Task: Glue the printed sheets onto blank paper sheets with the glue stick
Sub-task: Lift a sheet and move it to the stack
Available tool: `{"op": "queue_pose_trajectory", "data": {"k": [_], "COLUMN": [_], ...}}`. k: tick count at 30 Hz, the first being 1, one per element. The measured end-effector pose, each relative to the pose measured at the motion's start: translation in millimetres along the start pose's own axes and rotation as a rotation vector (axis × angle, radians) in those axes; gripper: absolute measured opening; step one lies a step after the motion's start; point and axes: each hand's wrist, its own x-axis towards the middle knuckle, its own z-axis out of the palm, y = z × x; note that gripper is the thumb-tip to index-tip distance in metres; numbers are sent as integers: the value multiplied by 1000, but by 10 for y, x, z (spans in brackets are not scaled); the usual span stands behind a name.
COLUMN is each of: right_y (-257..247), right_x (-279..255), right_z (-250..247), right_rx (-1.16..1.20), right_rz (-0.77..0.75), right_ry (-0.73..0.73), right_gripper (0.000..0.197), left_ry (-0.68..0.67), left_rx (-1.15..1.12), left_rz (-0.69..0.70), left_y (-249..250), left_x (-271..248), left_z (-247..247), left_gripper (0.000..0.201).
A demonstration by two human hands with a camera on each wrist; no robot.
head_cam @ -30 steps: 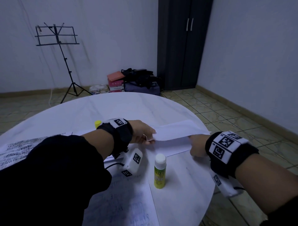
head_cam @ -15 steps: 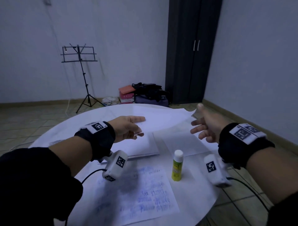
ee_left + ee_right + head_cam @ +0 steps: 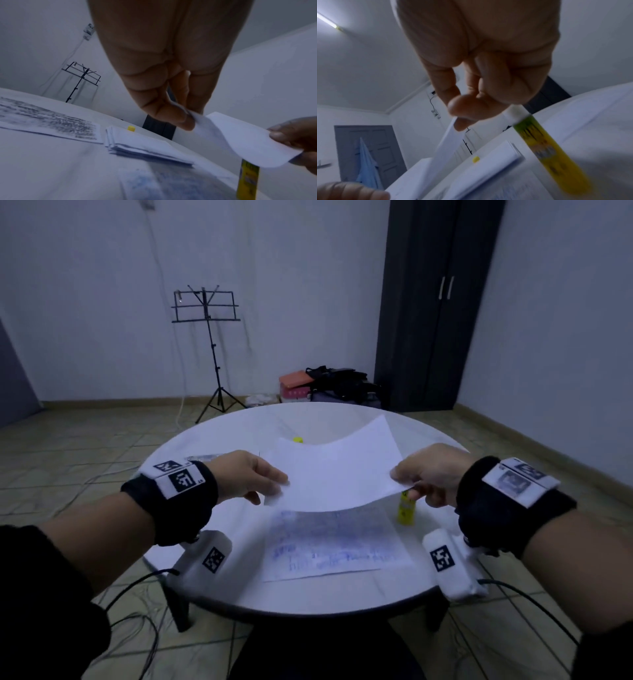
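Observation:
A blank white sheet (image 3: 337,470) hangs curved above the round white table (image 3: 342,419). My left hand (image 3: 281,486) pinches its near left corner, and my right hand (image 3: 402,479) pinches its near right corner. Under it, flat on the table, lies a sheet with blue print (image 3: 335,542). The yellow-green glue stick (image 3: 406,510) stands upright with its white cap on, just below my right hand. In the left wrist view the thumb and fingers (image 3: 181,117) nip the sheet (image 3: 240,138). A stack of blank sheets (image 3: 145,147) lies behind, with a small yellow cap (image 3: 131,128) beyond it.
Another printed sheet (image 3: 48,120) lies at the table's left. The table's near edge (image 3: 308,607) is close to my body. Cables run over the tiled floor. A music stand (image 3: 209,337), bags (image 3: 329,385) and a dark wardrobe (image 3: 435,302) stand at the back wall.
The blank sheet has come off the stack towards me and now hangs over the blue-printed sheet. Both hands have drawn back with it. The head view has risen.

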Motion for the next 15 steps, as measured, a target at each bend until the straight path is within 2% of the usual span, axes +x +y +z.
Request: {"op": "queue_pose_trajectory", "data": {"k": [5, 10, 15], "right_y": [245, 415, 450], "right_x": [-88, -143, -134], "right_z": [144, 284, 389], "right_rx": [-77, -256, -448], "right_rz": [66, 131, 138], "right_ry": [-8, -9, 18], "right_gripper": [22, 25, 27], "left_ry": [-64, -133, -174], "left_rx": [205, 243, 316], "left_rz": [-68, -144, -160], "left_y": [-195, -342, -358], "left_x": [-140, -188, -140], "left_z": [111, 279, 367], "left_gripper": [19, 17, 17]}}
